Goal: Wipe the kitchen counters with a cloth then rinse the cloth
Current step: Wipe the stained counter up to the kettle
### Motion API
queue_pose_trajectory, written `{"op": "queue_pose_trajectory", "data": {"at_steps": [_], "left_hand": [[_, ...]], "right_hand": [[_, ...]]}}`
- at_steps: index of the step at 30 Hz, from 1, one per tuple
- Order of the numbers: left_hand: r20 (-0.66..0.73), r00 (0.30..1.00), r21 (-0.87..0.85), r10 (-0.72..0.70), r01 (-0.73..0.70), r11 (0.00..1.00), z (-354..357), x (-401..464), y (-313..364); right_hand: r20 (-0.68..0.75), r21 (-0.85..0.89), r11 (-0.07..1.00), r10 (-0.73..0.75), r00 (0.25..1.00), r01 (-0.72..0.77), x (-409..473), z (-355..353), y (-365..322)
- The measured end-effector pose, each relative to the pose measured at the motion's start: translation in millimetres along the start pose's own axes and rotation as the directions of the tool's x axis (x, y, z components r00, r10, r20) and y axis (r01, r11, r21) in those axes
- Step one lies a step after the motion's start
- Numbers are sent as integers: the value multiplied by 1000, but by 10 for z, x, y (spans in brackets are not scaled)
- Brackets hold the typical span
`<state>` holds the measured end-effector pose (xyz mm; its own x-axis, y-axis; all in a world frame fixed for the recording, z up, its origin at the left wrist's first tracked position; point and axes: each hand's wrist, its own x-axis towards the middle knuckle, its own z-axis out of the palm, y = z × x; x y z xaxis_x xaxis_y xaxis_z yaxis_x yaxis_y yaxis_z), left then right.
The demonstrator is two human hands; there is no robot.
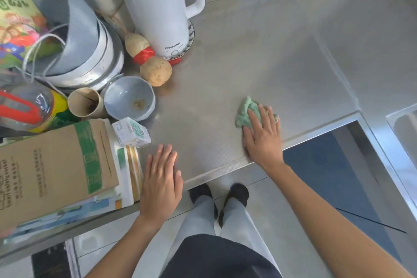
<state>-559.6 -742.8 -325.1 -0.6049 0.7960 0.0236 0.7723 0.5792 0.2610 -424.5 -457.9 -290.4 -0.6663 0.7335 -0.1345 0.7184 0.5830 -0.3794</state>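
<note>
our right hand (pixel 262 136) presses flat on the green cloth (pixel 247 113) near the counter (pixel 270 52) front edge; our left hand (pixel 161 180) rests flat, empty (unwiped steel lies ahead, sink (pixel 404 128) rightward).

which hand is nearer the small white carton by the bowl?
Left. The left hand lies flat on the counter edge just right of the small white carton; the right hand presses the green cloth farther right.

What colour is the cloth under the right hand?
The crumpled cloth is pale green, seen in the head view under the right hand.
</note>
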Motion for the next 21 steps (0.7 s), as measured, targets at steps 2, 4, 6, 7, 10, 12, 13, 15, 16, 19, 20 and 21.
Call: {"op": "queue_pose_trajectory", "data": {"at_steps": [2,4,6,7,10,12,13,15,16,19,20,21], "left_hand": [[-8,1000,0,2,-2,1000,15,-6,-9],[-13,1000,-5,10,-10,1000,17,-7,-10],[-7,1000,-11,6,-6,1000,3,6,-3],[0,1000,-16,3,-3,1000,-11,12,-1],[14,1000,-115,-1,3,993,-74,31,2],[25,1000,-208,-14,19,978,-138,55,-5],[28,999,-236,-16,22,971,-174,56,1],[30,999,-298,-13,22,954,-247,12,51],[41,999,-341,-7,20,940,-295,-34,107],[112,989,-415,101,-46,909,-451,-266,329],[140,977,-425,160,-86,901,-489,-360,411],[173,961,-438,215,-121,891,-524,-449,492]], "right_hand": [[-28,28,997,72,997,-71,72,171,-350],[-12,43,999,1,1000,-1,38,324,-660],[37,56,989,-139,990,137,-111,455,-893],[68,53,979,-201,977,198,-217,498,-967],[134,23,938,-345,929,345,-585,504,-985],[193,0,885,-457,868,466,-821,407,-886],[219,-23,856,-500,838,517,-936,335,-824],[231,-67,833,-523,821,549,-1169,161,-687],[224,-69,853,-493,841,518,-1301,75,-605],[271,40,966,-258,927,257,-1771,-143,-295],[264,96,986,-158,951,137,-1965,-223,-157],[247,137,990,-65,967,31,-2174,-305,-8]]}}
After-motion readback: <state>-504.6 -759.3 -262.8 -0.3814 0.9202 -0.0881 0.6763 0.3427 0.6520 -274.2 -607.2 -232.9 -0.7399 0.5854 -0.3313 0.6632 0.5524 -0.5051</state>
